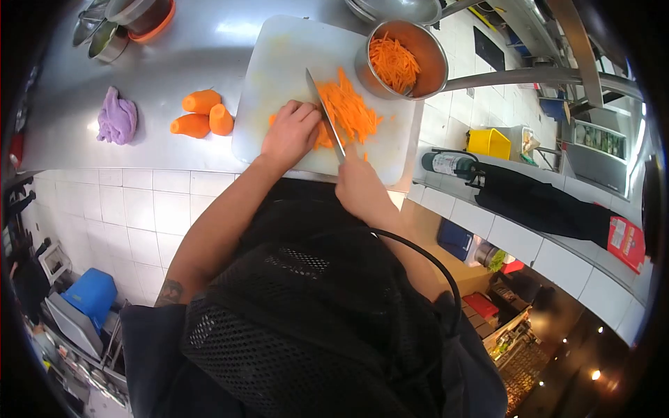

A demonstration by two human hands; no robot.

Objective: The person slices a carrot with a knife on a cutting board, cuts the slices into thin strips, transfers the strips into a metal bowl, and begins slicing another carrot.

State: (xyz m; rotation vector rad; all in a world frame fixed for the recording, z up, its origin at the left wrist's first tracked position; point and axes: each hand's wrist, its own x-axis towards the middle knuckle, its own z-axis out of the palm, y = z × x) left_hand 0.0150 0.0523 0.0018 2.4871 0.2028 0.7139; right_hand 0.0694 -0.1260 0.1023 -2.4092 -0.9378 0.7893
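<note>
My right hand point(360, 184) is wrapped round the handle of a long kitchen knife point(322, 103), whose blade points away from me over the white cutting board point(268, 66). Just left of the blade, my left hand point(293, 131) presses down with curled fingers on carrot, mostly hidden under it; bits of orange show at its edges. To the right of the blade lies a loose pile of carrot strips point(352, 111). Beyond the pile, a steel pot point(435, 66) holds more carrot strips point(392, 64) near the board's far right corner.
Three peeled carrot pieces point(201, 102) sit on the steel counter point(157, 83) left of the board. A purple cloth point(117, 118) lies farther left. Metal containers point(109, 42) stand at the far left, and steel bowls point(397, 8) behind the pot.
</note>
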